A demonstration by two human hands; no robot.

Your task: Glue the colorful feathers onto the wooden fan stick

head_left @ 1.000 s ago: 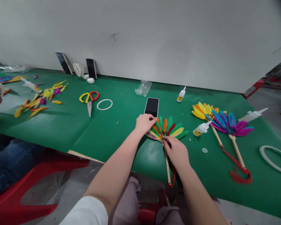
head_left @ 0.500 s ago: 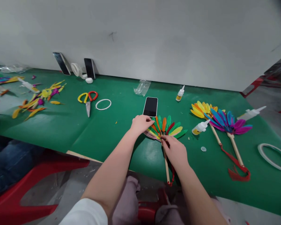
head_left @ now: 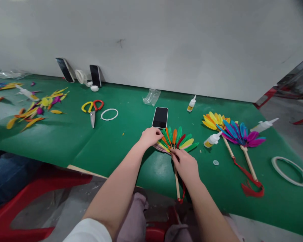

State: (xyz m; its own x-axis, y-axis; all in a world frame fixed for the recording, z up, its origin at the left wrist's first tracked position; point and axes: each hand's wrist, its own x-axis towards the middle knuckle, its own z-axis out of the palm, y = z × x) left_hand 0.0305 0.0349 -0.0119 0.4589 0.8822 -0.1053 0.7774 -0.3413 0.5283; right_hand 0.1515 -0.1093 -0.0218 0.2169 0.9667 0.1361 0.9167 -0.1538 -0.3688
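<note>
A feather fan with green, orange, red and yellow feathers lies on the green table, its wooden handle pointing toward me. My left hand is closed at the fan's left edge, thumb and fingers pinching an outer feather. At the base of the feathers, my right hand presses with its fingers drawn together; what lies under the fingertips is hidden. A dark-screened phone lies just beyond the fan. To the right stands a glue bottle, tilted, with its small cap nearby.
A yellow fan and a blue-purple fan lie at the right, beside a roll of tape. Scissors, a white ring and loose feathers are on the left. A white wall borders the table's back.
The view has shifted slightly, so everything sits a little lower and further left. Both hands keep the same hold on the fan.
</note>
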